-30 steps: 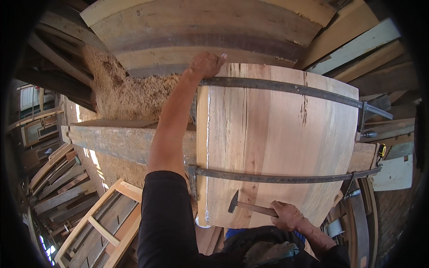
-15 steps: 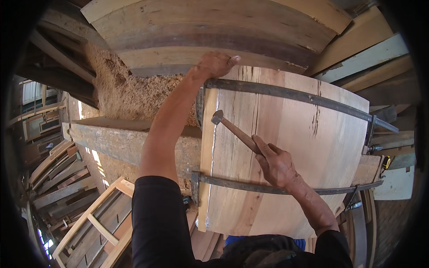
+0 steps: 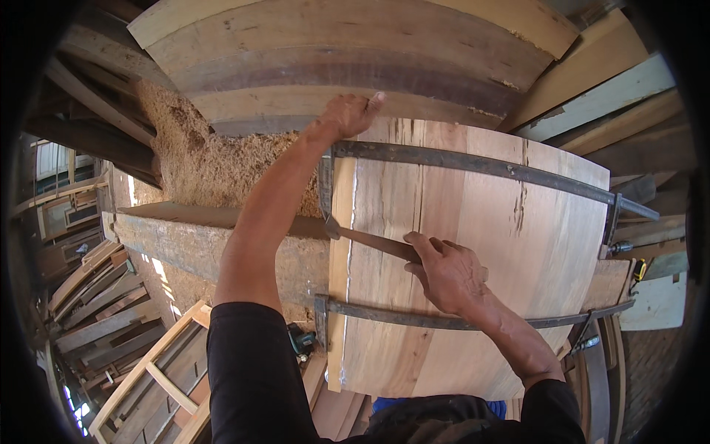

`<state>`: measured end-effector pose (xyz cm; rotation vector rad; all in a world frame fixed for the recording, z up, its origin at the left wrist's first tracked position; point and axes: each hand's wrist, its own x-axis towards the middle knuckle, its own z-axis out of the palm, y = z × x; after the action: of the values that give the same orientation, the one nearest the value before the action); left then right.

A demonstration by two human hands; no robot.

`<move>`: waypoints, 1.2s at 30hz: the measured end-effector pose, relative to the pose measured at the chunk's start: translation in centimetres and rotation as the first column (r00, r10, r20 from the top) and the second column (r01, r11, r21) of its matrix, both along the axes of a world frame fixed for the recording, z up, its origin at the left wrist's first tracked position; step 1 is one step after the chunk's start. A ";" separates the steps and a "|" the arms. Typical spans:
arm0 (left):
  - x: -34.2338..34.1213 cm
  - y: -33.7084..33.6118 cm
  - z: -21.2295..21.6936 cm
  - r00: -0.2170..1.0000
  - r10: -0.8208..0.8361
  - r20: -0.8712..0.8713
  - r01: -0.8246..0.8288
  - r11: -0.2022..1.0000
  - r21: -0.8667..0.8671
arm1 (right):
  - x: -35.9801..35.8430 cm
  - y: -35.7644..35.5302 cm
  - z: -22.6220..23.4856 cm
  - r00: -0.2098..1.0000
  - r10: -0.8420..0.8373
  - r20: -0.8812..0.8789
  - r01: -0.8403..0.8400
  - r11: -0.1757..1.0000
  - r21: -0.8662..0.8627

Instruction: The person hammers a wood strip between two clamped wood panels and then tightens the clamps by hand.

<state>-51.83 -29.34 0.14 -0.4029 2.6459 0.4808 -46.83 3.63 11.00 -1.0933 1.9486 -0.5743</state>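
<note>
Right hand (image 3: 452, 277): gripping the hammer (image 3: 381, 245) by its handle.
Hammer: extending left of the right hand, its long axis running leftward and slightly away, its head appearing at the outer edge of the pale strip (image 3: 336, 355).
Left hand (image 3: 347, 116): curling by the far left corner of the panel (image 3: 518, 237); I cannot tell whether it is gripping anything.
Far clamp (image 3: 473, 160): crossing just nearer than the left hand.
Near clamp (image 3: 414, 316): passing beneath the right wrist.
Open room: bare panel spreading beyond and right of the right hand.
</note>
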 end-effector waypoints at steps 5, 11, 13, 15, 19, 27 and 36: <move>-0.3 0.6 1.1 1.000 -0.013 0.011 0.012 0.997 0.070 | 0.5 0.3 -2.8 0.972 0.060 -0.228 -0.095 0.985 -0.143; 0.0 0.5 0.6 0.998 -0.007 -0.058 0.010 0.999 0.043 | 1.1 0.4 -1.9 0.963 0.070 -0.258 -0.116 0.980 -0.164; -0.8 0.6 1.7 0.993 -0.002 0.120 -0.005 0.999 0.052 | 0.8 -0.2 -3.1 0.949 0.056 -0.309 -0.087 0.992 -0.089; -0.7 0.0 1.2 0.997 -0.009 0.074 0.009 1.000 0.008 | 0.2 -0.6 -1.8 0.962 0.081 -0.261 -0.105 0.991 -0.078; -0.7 0.8 1.3 0.995 0.034 0.099 -0.038 0.999 0.035 | 0.9 0.7 -2.4 0.967 0.029 -0.253 -0.108 0.947 -0.301; 0.0 -0.4 0.1 0.978 0.109 0.181 -0.122 0.990 0.065 | 0.2 0.7 -0.7 0.983 0.003 -0.186 -0.052 0.964 -0.259; 0.2 0.0 0.4 0.940 0.292 0.176 -0.333 0.898 0.288 | -1.2 -0.6 -0.6 0.992 0.043 -0.117 -0.046 0.999 -0.024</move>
<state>-51.65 -29.30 0.50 -0.7355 2.3311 0.9304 -48.07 3.01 10.39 -1.2077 2.0163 -0.5233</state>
